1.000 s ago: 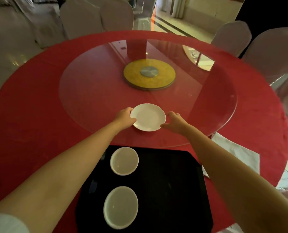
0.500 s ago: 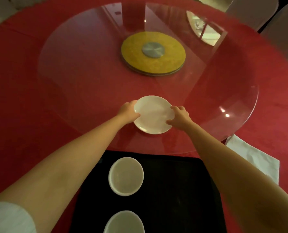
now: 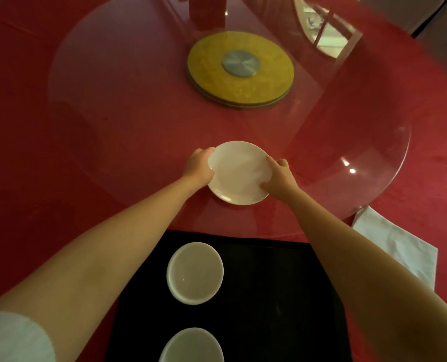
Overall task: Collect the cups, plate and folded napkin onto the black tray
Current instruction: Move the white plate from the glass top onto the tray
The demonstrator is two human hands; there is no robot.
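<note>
A white plate (image 3: 236, 172) is at the near edge of the round glass turntable (image 3: 128, 121). My left hand (image 3: 200, 165) grips its left rim and my right hand (image 3: 278, 176) grips its right rim, thumb over the edge. Whether it is lifted off the glass, I cannot tell. The black tray (image 3: 274, 296) lies on the red tablecloth in front of me. Two white cups stand on its left side, one (image 3: 195, 273) further away and one (image 3: 191, 347) cut off by the bottom edge. A folded white napkin (image 3: 394, 242) lies to the right of the tray.
A yellow disc with a metal hub (image 3: 240, 67) sits at the centre of the glass. Red cloth (image 3: 26, 163) covers the table all around. A chair back shows through blur at the top right.
Both hands closed further onto the plate's rim, and the plate sits slightly closer to me. My view has tipped down and nearer the table.
</note>
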